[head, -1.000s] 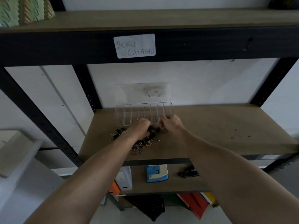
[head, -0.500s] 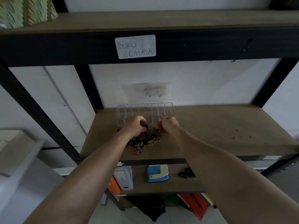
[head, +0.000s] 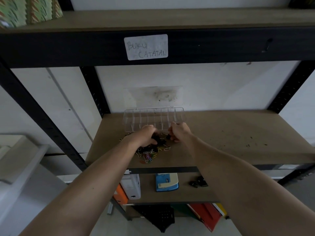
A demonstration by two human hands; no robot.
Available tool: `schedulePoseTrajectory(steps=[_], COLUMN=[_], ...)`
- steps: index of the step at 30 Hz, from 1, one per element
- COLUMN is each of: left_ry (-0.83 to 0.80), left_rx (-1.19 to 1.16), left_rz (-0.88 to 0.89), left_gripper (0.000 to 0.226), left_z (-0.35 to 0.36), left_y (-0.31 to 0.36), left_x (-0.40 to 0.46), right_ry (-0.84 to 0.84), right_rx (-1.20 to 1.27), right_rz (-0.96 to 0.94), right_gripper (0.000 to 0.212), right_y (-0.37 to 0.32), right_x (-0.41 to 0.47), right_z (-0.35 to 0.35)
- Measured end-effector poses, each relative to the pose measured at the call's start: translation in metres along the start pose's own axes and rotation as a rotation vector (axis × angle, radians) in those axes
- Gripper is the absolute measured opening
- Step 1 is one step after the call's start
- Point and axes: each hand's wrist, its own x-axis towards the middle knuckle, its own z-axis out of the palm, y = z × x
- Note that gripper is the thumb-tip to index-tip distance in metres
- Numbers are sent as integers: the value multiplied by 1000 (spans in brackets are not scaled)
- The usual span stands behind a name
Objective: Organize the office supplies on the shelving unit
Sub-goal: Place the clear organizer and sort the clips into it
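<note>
My left hand closes over black binder clips heaped with coloured paper clips on the brown shelf board; my right hand pinches one clip before the clear compartment box.

Two bare forearms enter from the lower left and lower right of the frame. No sleeves visible on either arm up to the frame edge. Left hand and right hand bare: no gloves, rings, watch or wristband visible.
</note>
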Motion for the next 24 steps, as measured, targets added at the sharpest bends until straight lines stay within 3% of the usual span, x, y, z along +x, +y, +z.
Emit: schedulePoseTrajectory(steps=[4, 9, 12, 16, 21, 24], left_ry=[67, 57, 72, 108, 190, 217], left_rx=[-24, 3, -62, -68, -168, -207], left_rz=[47, 68, 45, -5, -148, -195], left_gripper=[24, 32, 32, 35, 42, 36], left_z=[4, 6, 4, -3, -6, -2], left_y=[0, 1, 0, -9, -14, -19], left_x=[4, 2, 0, -3, -6, -5], right_ry=[2, 22, 108, -64, -152, -162], right_rx=[-8, -70, -278, -448, -783, -816], right_rz=[-7, -51, -220, -367, -420, -472], right_gripper=[39, 37, 31, 22, 78, 83], right_y=[-1, 0, 2, 4, 3, -3], right_x=[2, 0, -5, -13, -17, -24], right_z=[0, -2, -6, -4, 14, 29])
